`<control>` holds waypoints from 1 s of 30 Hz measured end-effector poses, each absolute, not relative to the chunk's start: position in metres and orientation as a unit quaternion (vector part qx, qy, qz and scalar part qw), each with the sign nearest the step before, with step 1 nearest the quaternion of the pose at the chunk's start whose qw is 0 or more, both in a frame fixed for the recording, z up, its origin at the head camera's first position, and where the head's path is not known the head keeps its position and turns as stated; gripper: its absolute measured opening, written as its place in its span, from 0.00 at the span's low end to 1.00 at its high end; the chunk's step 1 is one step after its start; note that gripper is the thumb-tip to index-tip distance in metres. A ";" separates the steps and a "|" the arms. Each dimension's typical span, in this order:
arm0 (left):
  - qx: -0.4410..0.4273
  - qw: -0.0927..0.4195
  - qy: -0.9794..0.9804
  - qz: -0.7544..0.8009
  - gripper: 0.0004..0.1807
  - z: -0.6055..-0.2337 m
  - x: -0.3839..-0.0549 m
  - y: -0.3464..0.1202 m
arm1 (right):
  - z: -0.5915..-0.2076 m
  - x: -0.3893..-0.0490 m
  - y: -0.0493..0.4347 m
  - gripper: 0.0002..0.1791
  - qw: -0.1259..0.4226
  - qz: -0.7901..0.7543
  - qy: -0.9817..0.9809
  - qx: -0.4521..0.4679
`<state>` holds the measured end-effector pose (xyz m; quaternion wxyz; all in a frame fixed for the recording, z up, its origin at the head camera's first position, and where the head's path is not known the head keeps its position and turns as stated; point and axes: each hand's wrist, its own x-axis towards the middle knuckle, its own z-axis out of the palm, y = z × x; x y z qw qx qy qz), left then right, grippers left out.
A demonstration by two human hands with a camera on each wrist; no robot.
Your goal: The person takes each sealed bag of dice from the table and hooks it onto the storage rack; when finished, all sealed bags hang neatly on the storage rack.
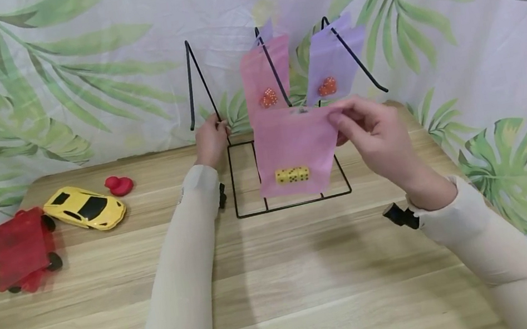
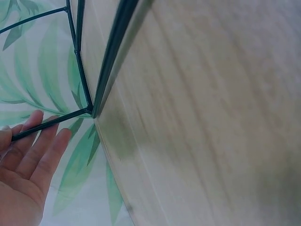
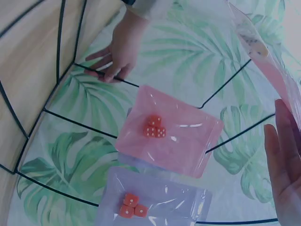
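My right hand (image 1: 381, 139) pinches the top right corner of a translucent pink zip bag (image 1: 290, 138) with yellow dice (image 1: 292, 175) at its bottom. It holds this bag upright in front of a black wire display rack (image 1: 294, 205), near the tip of the middle hook. Behind, another pink bag (image 1: 253, 73) with orange-red dice (image 3: 155, 127) hangs on that hook, a purple one partly hidden behind it. A purple bag (image 1: 330, 65) with orange-red dice (image 1: 327, 86) hangs from the right hook. My left hand (image 1: 212, 141) holds the rack's left upright low down, fingers around the bar (image 2: 51, 121).
The rack's left hook (image 1: 195, 73) carries no bag. On the table's left side lie a yellow toy car (image 1: 84, 207), a red toy vehicle (image 1: 25, 248) and a small red toy (image 1: 119, 185). A leaf-print cloth (image 1: 78, 72) hangs behind the table.
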<state>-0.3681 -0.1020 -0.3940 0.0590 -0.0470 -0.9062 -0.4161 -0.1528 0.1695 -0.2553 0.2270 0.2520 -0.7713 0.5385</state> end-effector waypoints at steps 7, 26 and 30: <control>-0.041 0.061 -0.908 -0.413 0.13 -0.394 -0.369 -0.101 | -0.253 -0.166 0.170 0.07 0.211 0.537 -0.783 0.234; -0.049 0.066 -0.910 -0.406 0.13 -0.395 -0.370 -0.101 | -0.256 -0.178 0.173 0.05 0.250 0.486 -0.787 0.286; -0.045 0.059 -0.908 -0.412 0.13 -0.394 -0.369 -0.102 | -0.253 -0.178 0.171 0.05 0.253 0.483 -0.788 0.287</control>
